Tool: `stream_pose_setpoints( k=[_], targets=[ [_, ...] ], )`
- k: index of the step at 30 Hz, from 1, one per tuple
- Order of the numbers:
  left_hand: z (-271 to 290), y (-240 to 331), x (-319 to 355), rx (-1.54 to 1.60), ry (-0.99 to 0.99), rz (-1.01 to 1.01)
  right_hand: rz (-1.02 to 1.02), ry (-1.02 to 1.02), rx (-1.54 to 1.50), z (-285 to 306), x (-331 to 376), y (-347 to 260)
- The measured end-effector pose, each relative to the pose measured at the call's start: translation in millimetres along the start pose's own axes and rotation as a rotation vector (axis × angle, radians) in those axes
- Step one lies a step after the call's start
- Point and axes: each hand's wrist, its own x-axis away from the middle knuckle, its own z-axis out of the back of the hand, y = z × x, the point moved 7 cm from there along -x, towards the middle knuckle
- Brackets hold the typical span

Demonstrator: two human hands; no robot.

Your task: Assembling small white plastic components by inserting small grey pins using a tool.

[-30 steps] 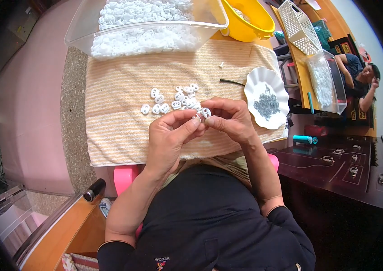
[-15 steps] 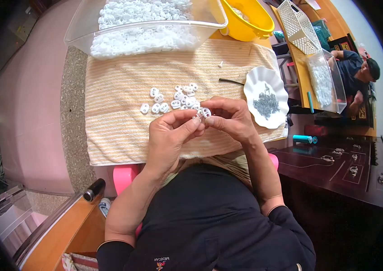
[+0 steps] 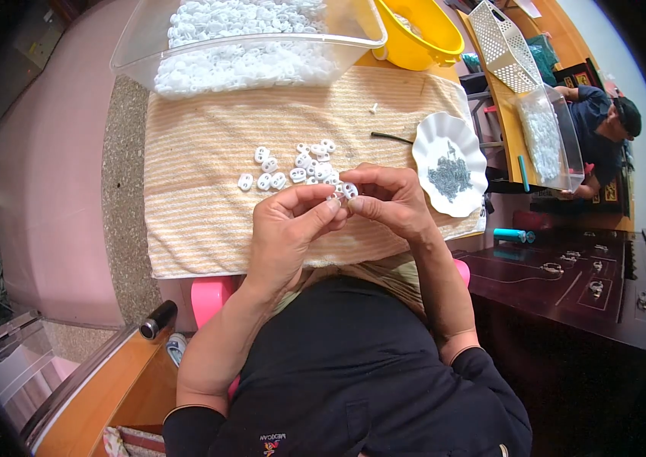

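My left hand [image 3: 290, 228] and my right hand [image 3: 391, 199] meet fingertip to fingertip over a striped beige towel [image 3: 201, 175]. Between the fingertips I pinch a small white plastic piece [image 3: 347, 190]; both hands hold it. Several more white plastic pieces [image 3: 292, 164] lie loose on the towel just beyond my fingers. A white scalloped dish [image 3: 452, 156] with a heap of small grey metal parts sits to the right of my right hand.
A clear plastic tub [image 3: 239, 46] full of white pieces stands at the towel's far edge, a yellow bowl [image 3: 414, 34] beside it. A white basket [image 3: 506, 46] and another clear bin [image 3: 548, 137] are at right, where another person [image 3: 605, 129] sits. A dark wooden table [image 3: 582, 282] lies at right.
My hands stay together on the white piece with only slight finger movement. The person at the right has shifted a little.
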Motion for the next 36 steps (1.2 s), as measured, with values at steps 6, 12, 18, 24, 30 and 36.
stream_pose_setpoints(
  k=[6, 12, 18, 24, 30, 36],
  targets=[
    [-0.4, 0.7, 0.3, -0.007, -0.003, 0.0, 0.015, -0.008, 0.027, -0.5, 0.4, -1.4],
    [-0.4, 0.7, 0.3, -0.002, -0.011, 0.002, 0.0, 0.006, 0.005, 0.2, 1.3, -0.7],
    [-0.4, 1.0, 0.3, -0.006, -0.015, 0.004, 0.005, 0.004, 0.005, -0.3, 0.9, -0.3],
    [0.3, 0.9, -0.1, -0.015, -0.02, 0.003, -0.018, 0.02, 0.01, 0.3, 1.5, 1.5],
    [0.0, 1.2, 0.1, -0.017, -0.02, -0.001, -0.019, 0.017, -0.005, 0.4, 2.0, 2.5],
    [-2.4, 0.6, -0.3, -0.021, -0.021, -0.001, -0.001, 0.013, -0.02, 0.6, 2.4, 0.3]
  ],
)
